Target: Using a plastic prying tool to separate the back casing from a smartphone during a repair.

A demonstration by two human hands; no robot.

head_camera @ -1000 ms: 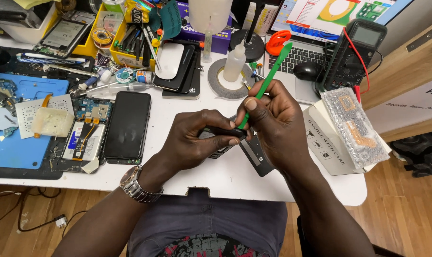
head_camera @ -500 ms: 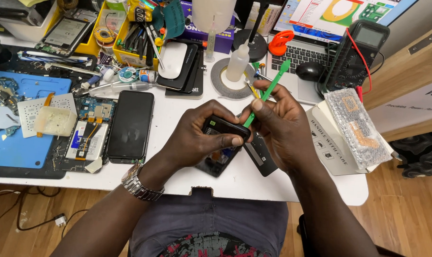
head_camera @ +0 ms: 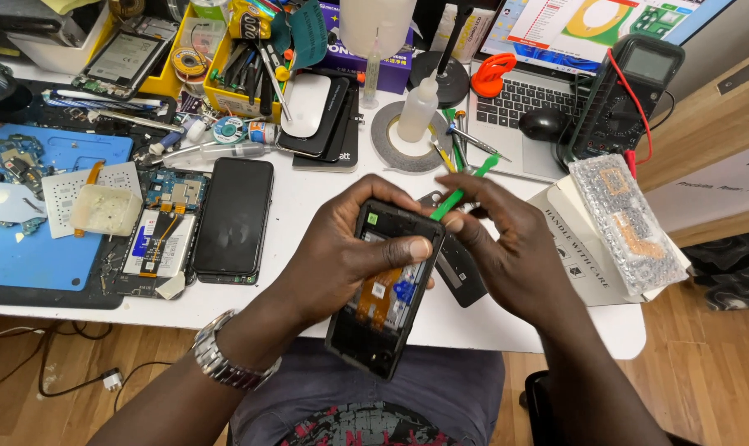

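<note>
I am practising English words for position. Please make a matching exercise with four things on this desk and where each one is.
Things:
1. opened phone
2. green tool
3. multimeter
4. blue mat

Places:
A. far left of the desk
B. in the right hand
C. beside the laptop
D. in the left hand

Pairs: 1-D, 2-B, 3-C, 4-A

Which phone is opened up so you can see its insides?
The opened phone in the left hand, showing orange ribbon parts inside. The black phone lying on the table shows only a plain dark surface.
</note>
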